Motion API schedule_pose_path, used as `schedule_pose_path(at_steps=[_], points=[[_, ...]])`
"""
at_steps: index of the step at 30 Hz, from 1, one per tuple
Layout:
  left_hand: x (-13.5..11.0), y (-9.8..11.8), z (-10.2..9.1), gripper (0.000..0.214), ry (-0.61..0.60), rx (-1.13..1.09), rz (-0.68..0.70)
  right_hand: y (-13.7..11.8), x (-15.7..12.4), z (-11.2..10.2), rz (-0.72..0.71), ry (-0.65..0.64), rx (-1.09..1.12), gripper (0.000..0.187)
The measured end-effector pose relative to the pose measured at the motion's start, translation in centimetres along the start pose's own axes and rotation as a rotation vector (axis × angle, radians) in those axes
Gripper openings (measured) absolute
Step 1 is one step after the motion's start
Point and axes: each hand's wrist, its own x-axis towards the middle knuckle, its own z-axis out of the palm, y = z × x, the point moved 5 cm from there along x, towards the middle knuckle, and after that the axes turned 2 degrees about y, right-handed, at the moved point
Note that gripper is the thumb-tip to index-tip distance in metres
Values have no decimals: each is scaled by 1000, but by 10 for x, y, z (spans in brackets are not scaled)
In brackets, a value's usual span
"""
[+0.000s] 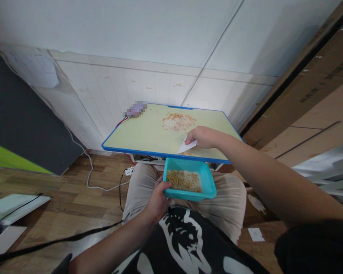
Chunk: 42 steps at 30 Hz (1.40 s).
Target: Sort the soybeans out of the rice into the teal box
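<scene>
My left hand (159, 196) grips the left end of a turquoise plastic basin (190, 196), its thumb over the rim. Inside the basin lie yellow kernels (175, 180) mixed with white grains. The basin is at my lap, just below the table's front edge. My right hand (201, 137) is closed on a white card (185, 145), whose lower edge meets the tabletop near that edge. A few yellow kernels (186, 153) lie by the card. Farther back, a pile of white grains and orange-yellow kernels (178, 122) is spread on the table.
The pale yellow table (131, 137) has a blue rim and stands against a white wall (143, 82). A blurred-out purple object (137, 109) with red wires sits at its back left. Cardboard boxes (311, 95) rise at right. A white cable (90, 167) runs along the floor.
</scene>
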Motion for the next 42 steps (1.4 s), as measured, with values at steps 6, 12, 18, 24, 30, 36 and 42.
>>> schedule_pose_path(at_steps=[6, 12, 18, 24, 30, 36, 42], points=[[-5, 4, 4, 60, 44, 14, 31, 7, -4, 1, -12, 11, -18, 42], [-4, 3, 3, 59, 74, 27, 42, 12, -3, 0, -34, 80, 9, 51], [-2, 1, 2, 58, 60, 21, 41, 33, 5, -25, 82, 224, -42, 55], [-2, 2, 3, 59, 37, -12, 37, 48, 22, -29, 182, 120, -170, 50], [-1, 2, 3, 60, 22, -24, 39, 47, 32, -25, 226, 54, -225, 47], [-2, 3, 5, 64, 22, -15, 25, 52, 40, -16, 194, 32, -258, 45], [-3, 4, 7, 69, 31, -11, 37, 54, 43, -15, 201, 27, -247, 45]])
